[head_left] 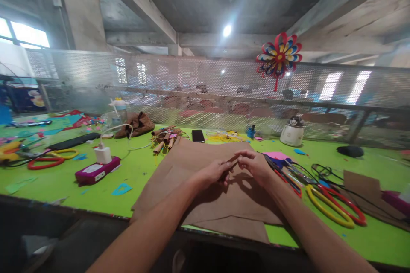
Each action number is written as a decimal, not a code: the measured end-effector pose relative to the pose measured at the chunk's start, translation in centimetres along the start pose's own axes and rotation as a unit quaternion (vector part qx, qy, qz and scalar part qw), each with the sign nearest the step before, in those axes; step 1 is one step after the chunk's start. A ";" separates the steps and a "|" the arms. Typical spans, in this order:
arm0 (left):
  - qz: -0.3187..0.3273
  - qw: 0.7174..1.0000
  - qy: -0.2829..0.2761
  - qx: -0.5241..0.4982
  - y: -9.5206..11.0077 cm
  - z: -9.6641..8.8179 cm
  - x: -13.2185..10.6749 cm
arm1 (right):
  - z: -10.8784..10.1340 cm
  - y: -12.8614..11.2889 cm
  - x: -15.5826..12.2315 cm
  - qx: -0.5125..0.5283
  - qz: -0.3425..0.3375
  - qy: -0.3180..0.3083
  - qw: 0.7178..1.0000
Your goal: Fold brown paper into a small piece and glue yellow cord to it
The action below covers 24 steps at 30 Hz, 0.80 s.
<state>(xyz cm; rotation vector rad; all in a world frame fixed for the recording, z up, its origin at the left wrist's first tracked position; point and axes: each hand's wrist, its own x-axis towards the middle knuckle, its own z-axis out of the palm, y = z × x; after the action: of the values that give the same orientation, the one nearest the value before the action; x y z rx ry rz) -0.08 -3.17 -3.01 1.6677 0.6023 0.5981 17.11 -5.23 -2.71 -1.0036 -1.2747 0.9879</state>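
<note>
Over brown paper (195, 158), left fingers (226, 166) and right fingers (246, 159) clamped on a brown strip (235, 161); print on blue box (21, 97) blurred.

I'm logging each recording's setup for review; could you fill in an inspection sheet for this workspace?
Surface: green tabletop, partly covered by large brown paper.
Work items: small brown piece held above the large brown paper.
Clutter: brown rolled tubes, dark phone, scissors with red and yellow handles, blue scrap.
Hands: left hand and right hand both grip the small brown piece with their fingers.
Cables: white cable at a white charger on a purple power block; black cable at right.
Surroundings: perforated screen, multicoloured pinwheel, concrete ceiling.
</note>
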 end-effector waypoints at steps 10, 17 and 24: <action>-0.015 0.999 -0.020 -0.024 -0.8 0.3 0.3 | -0.4 -0.5 0.3 -0.048 0.039 -0.036 0.997; -0.016 0.986 0.002 -0.167 -0.7 0.6 0.0 | -2.3 -2.6 3.9 -0.090 0.083 -0.179 0.976; -0.059 0.956 0.175 -0.229 -1.6 0.8 0.9 | -3.1 0.8 16.3 -0.329 0.109 -0.008 0.938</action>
<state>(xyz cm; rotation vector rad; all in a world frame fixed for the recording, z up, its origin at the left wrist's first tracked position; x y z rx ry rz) 1.01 -2.91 -4.63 1.0890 0.7450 0.8819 20.98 10.55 0.84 -1.6818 -1.5753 0.7332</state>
